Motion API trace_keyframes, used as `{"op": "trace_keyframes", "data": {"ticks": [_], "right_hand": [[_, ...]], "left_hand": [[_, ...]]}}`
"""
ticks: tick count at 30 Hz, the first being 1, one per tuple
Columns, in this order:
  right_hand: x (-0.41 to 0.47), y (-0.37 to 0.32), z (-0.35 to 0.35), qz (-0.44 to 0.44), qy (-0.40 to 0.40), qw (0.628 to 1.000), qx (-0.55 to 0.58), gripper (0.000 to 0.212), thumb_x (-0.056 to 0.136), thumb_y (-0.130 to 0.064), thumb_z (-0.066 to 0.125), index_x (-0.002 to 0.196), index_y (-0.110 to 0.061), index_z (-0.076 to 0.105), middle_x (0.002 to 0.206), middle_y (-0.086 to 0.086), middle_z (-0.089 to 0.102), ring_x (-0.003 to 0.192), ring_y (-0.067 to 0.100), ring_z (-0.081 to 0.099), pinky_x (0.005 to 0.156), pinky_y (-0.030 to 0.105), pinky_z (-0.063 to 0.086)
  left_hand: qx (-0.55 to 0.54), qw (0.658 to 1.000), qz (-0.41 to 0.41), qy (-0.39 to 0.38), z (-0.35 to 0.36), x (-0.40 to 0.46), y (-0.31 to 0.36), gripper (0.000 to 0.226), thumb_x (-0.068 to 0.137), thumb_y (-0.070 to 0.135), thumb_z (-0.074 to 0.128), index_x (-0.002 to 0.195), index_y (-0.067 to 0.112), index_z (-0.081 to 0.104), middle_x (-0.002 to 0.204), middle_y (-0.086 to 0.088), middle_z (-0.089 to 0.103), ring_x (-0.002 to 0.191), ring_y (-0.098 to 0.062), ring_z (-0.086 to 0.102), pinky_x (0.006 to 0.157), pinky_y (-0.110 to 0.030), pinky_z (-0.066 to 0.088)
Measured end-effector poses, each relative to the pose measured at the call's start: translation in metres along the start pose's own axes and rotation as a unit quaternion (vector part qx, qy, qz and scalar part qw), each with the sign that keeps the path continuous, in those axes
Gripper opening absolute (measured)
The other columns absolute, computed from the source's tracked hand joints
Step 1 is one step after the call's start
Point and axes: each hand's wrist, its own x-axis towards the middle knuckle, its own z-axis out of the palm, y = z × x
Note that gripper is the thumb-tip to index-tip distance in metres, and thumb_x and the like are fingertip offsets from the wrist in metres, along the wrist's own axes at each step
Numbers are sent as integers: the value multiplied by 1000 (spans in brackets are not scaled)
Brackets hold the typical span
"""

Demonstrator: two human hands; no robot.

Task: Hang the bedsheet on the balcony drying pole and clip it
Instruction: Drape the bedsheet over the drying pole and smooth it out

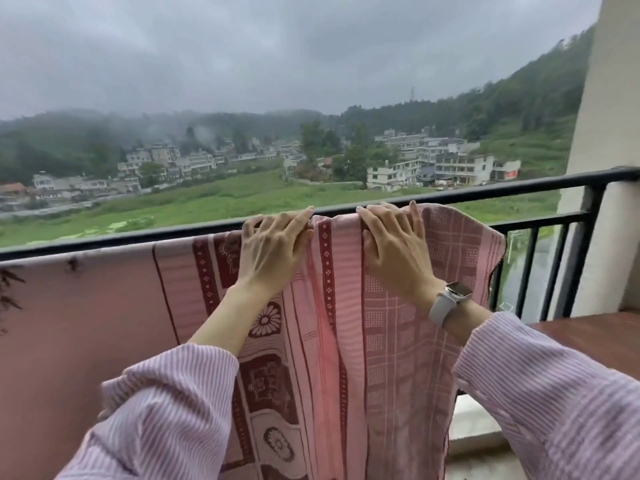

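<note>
bedsheet (325,323) is seen draped over the railing (485,190), its long run lying along the rail | left hand (273,251) and right hand (394,247) are pressed flat on the fold atop the rail, side by side, grip spread wide, nothing pinched | no clip is seen.

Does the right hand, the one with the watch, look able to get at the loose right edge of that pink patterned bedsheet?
Probably yes. The right hand lies flat on the pink patterned bedsheet atop the black metal railing, and nothing stands between it and that edge.
</note>
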Motion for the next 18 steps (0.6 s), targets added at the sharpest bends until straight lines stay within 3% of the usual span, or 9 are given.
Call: {"op": "trace_keyframes", "data": {"ticks": [4,8,12,15,18], "right_hand": [[0,-11,-1,9,-21,1000,-15,47,87,-32,30,126,-12,47,124,5,55,123,25,42,113,50,6],[7,-30,5,-35,-31,999,-9,41,88,-29,34,122,-14,50,120,2,59,117,23,47,112,41,8],[14,-41,6,-74,-46,996,35,42,88,-29,34,121,-13,52,118,4,61,111,24,53,109,39,18],[9,-24,-9,-59,-6,996,67,38,88,-22,34,120,-11,53,118,5,60,113,20,52,112,43,22],[0,9,-26,-31,42,999,13,36,87,-18,36,118,-10,53,119,6,59,116,18,47,113,45,17]], "left_hand": [[9,999,13,37,2,-2,-8,38,91,43,34,104,20,61,101,0,68,90,-25,62,87,-38,30],[27,996,24,79,-13,-16,-43,34,92,38,35,99,18,62,97,0,69,88,-26,63,87,-36,26],[13,996,-19,82,-25,-24,-54,35,89,37,35,98,17,63,100,-3,67,93,-27,59,93,-42,27],[-25,992,-85,86,-23,-21,-35,33,83,28,40,102,16,64,113,-4,62,108,-24,51,107,-45,15],[-12,994,-54,97,-15,-9,-5,37,82,29,42,112,14,59,124,-5,57,117,-23,48,111,-47,4]]}}
